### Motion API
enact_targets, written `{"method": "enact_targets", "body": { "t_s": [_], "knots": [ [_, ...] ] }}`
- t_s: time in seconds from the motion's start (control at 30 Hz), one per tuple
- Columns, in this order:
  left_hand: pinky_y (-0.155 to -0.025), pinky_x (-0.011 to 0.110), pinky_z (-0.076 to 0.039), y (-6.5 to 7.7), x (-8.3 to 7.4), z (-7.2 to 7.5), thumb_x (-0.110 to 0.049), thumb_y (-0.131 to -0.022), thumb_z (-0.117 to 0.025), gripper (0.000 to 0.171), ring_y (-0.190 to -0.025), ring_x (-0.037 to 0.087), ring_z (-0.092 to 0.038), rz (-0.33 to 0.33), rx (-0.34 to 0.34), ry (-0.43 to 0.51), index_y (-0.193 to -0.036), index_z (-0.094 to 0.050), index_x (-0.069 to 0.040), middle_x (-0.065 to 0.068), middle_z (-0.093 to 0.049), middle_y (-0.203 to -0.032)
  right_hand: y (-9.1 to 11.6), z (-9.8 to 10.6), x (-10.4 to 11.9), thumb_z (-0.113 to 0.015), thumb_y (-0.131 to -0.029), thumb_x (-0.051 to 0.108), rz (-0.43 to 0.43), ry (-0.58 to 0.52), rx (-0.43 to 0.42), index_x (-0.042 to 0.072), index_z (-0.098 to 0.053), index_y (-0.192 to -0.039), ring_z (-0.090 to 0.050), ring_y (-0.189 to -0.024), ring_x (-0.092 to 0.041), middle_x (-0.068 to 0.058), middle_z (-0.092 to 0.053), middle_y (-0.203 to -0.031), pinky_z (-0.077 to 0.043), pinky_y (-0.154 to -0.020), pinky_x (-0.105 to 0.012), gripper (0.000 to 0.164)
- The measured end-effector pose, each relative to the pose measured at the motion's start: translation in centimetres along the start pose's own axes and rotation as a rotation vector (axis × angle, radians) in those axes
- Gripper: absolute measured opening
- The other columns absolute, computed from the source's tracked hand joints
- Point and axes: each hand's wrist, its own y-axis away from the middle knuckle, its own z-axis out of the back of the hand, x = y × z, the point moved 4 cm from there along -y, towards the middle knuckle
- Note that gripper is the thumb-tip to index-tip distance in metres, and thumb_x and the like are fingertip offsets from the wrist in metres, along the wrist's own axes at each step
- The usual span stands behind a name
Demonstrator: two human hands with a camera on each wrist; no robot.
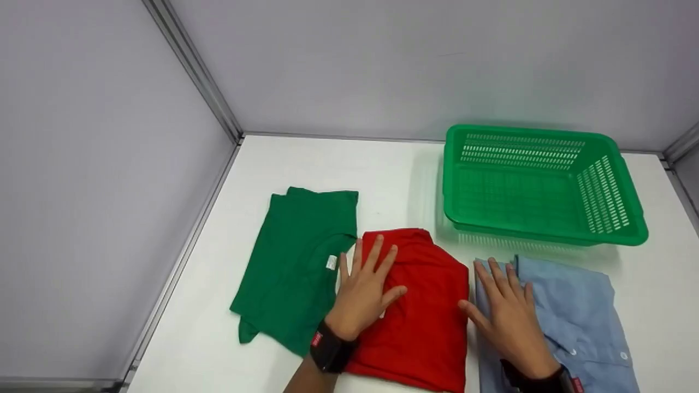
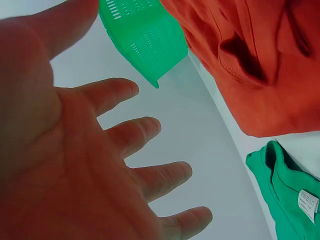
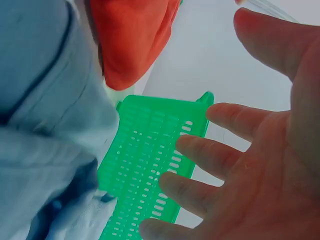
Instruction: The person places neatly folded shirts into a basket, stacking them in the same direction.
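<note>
My left hand (image 1: 363, 292) is spread over the left side of a folded red garment (image 1: 423, 305), palm down, fingers straight. In the left wrist view a gap shows between palm and cloth. Beside it on the left lies a folded green garment (image 1: 295, 262) with a white label (image 1: 331, 262) near its neckline. The right hand (image 1: 510, 314), fingers also spread, is above the left part of a folded light blue buttoned shirt (image 1: 579, 305). Its thumb reaches toward the red garment's right edge. The right wrist view shows that palm apart from the shirt (image 3: 45, 100). Neither hand grips anything.
Behind the shirt stands a green plastic basket (image 1: 456, 215) with slotted walls and nothing visible inside. All of it is on a white table (image 1: 382, 169), with grey panels (image 1: 349, 65) at the back and left. A black band (image 1: 329, 349) circles each wrist.
</note>
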Motion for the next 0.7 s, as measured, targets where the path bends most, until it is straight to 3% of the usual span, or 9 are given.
{"method": "enact_targets", "body": {
  "t_s": [0.2, 0.3, 0.53, 0.7],
  "knots": [
    [-0.127, 0.073, -0.015, -0.4, -1.6, -0.3, -0.052, -0.102, -0.063, 0.080, -0.162, 0.049, -0.016, -0.033, 0.054, 0.026, -0.168, -0.028, -0.023, 0.010, -0.021, -0.178, 1.4, 1.7, -3.3, -0.074, -0.097, 0.043, -0.053, -0.006, -0.045, 0.007, -0.039, -0.162, -0.025, -0.151, -0.063, -0.032, -0.035, -0.166, -0.015, -0.111, -0.089, 0.082],
    [-0.128, 0.072, -0.014, -1.1, -3.3, -0.7, -0.053, -0.100, -0.065, 0.086, -0.163, 0.048, -0.016, -0.076, 0.089, 0.046, -0.170, -0.022, -0.025, 0.008, -0.018, -0.179, 2.5, 2.5, -5.5, -0.074, -0.097, 0.044, -0.096, 0.019, -0.046, 0.005, -0.035, -0.163, -0.024, -0.150, -0.066, -0.035, -0.034, -0.164, -0.014, -0.109, -0.090, 0.085],
    [-0.128, 0.069, -0.019, -3.4, -8.2, -1.0, -0.053, -0.100, -0.065, 0.087, -0.163, 0.045, -0.019, -0.229, 0.126, 0.001, -0.170, -0.020, -0.029, 0.004, -0.018, -0.179, 4.8, 3.2, -9.3, -0.069, -0.099, 0.053, -0.211, 0.060, 0.064, -0.001, -0.033, -0.162, -0.019, -0.148, -0.070, -0.039, -0.029, -0.164, -0.014, -0.105, -0.092, 0.091],
    [-0.128, 0.066, -0.024, -5.6, -11.5, -2.0, -0.057, -0.102, -0.061, 0.083, -0.163, 0.042, -0.022, -0.310, 0.157, -0.095, -0.170, -0.021, -0.032, 0.002, -0.018, -0.179, 6.1, 2.4, -10.1, -0.068, -0.095, 0.063, -0.281, 0.085, 0.184, -0.003, -0.032, -0.161, -0.018, -0.144, -0.075, -0.043, -0.025, -0.163, -0.016, -0.103, -0.093, 0.101]
  ]
}}
